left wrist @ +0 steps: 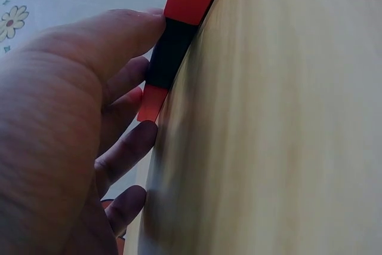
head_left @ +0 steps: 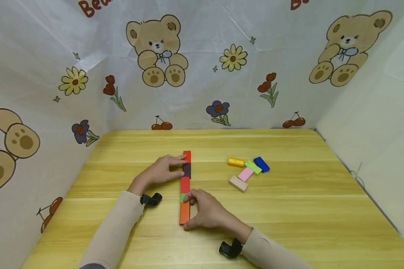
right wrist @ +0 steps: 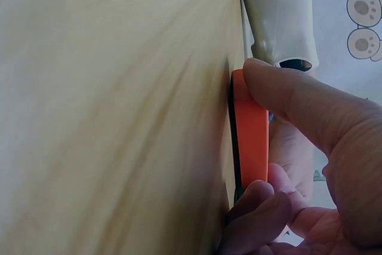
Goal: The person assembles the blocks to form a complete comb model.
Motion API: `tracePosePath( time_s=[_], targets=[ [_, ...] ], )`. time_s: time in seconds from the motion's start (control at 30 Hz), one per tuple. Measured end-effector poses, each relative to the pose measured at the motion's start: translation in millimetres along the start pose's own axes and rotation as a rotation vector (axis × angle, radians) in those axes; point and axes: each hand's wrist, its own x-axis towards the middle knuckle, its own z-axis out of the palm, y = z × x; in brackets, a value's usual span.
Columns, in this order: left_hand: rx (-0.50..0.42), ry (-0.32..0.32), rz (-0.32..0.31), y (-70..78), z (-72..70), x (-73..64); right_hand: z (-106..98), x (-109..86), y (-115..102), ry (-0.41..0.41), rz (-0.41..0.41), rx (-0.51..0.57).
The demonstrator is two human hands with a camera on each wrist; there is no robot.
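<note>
A straight row of coloured rectangular blocks runs away from me on the table. From the far end come a red block [head_left: 187, 154], a black block [head_left: 186, 170], another red block [head_left: 185, 184], a green block [head_left: 183, 197] and an orange block [head_left: 184, 213]. My left hand [head_left: 162, 169] lies along the row's left side, its fairly straight fingers touching the far red block and its thumb on the black block [left wrist: 171, 55]. With thumb and curled fingers at its two ends, my right hand [head_left: 207, 209] pinches the orange block [right wrist: 252, 132] lengthwise.
Right of the row lies a loose group: a yellow block [head_left: 236, 162], a light green block [head_left: 253, 167], a blue block [head_left: 262, 164], a pink block [head_left: 245, 174] and a plain wood block [head_left: 238, 184]. A bear-print cloth [head_left: 195, 74] hangs behind the wooden table [head_left: 289, 216].
</note>
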Motion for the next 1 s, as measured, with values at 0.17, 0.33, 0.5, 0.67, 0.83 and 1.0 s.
tracePosePath(
  time_s=[0.17,0.33,0.5,0.67,0.83,1.0],
  targets=[
    [0.035,0.022,0.013,-1.7,4.5,2.7,0.4,-0.7,0.0,0.012,0.011,0.003],
    [0.041,0.05,0.013,-2.8,6.6,3.7,0.2,1.2,0.2,0.021,0.016,0.002],
    [0.049,0.064,0.005,-2.5,5.7,2.3,0.0,2.5,-0.3,0.016,0.017,-0.005],
    [0.019,0.057,-0.008,-2.1,4.7,2.1,-0.5,2.3,-0.7,0.005,0.012,-0.015],
    [-0.015,0.053,-0.014,-6.1,6.0,4.3,-1.6,1.4,0.0,0.0,0.009,-0.007],
    [-0.02,0.05,-0.031,-8.7,7.4,5.0,-1.8,1.8,1.9,0.002,0.013,-0.002]
  ],
)
